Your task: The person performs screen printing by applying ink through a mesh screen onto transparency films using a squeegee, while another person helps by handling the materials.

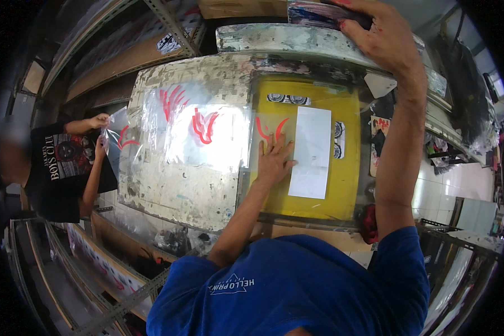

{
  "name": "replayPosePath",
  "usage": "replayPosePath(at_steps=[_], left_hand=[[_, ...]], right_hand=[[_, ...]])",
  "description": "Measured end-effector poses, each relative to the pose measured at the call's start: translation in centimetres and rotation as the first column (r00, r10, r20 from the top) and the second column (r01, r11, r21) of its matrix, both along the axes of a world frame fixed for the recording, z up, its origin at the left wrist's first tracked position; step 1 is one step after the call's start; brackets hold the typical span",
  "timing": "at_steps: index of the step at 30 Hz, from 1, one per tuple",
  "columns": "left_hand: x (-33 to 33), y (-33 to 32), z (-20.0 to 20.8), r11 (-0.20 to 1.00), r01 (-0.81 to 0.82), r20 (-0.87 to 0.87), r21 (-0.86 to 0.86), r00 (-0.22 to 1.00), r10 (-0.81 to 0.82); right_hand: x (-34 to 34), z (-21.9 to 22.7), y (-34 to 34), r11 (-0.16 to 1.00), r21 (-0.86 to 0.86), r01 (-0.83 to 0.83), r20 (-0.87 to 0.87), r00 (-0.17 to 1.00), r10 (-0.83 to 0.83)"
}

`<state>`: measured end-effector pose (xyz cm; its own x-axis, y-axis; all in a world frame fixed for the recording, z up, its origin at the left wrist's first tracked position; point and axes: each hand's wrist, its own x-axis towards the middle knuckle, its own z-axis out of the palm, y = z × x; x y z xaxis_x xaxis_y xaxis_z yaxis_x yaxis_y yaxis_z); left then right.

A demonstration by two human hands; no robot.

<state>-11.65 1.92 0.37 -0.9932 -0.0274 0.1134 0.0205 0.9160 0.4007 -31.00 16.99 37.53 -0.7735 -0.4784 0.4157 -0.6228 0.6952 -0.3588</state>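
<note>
Blue T-shirt (302,280) foremost, the spread left hand (274,163) apparently steadies the yellow panel (341,187), white paper (310,154) just rightward; I cannot tell whether the right hand (385,39) grips the stained block (319,14).

Down onto the tabletop (151,193) the gaze is thrown now, from a head-worn fisheye! The blue shirt (302,280) is caught close, along the lower edge; the tabletop is held mid-frame, shelving (115,59) is bent round the rim, and the corners are swallowed by black.
</note>
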Motion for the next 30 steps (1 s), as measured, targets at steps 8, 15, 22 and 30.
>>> replayPosePath(at_steps=[8, 15, 22, 30], left_hand=[[-3.9, 2.3, 0.3, 0.996, 0.083, -0.016, 0.045, 0.996, -0.082], [-4.9, 2.3, -0.3, 0.997, 0.077, -0.015, 0.016, 0.997, -0.077], [-5.2, 3.2, -0.2, 0.997, 0.076, -0.010, 0.002, 0.997, -0.076], [-5.1, 3.4, -0.3, 0.997, 0.077, -0.057, 0.002, 0.995, -0.077]], right_hand=[[-1.3, -0.4, 0.3, 0.989, -0.102, -0.106, -0.007, 0.994, 0.106], [-1.4, -0.7, 0.4, 0.990, -0.095, -0.105, -0.013, 0.994, 0.104], [-2.3, -1.8, 0.6, 0.979, -0.127, -0.161, -0.102, 0.984, 0.149], [-0.5, -0.6, 0.6, 0.987, -0.106, -0.122, 0.026, 0.992, 0.126]])
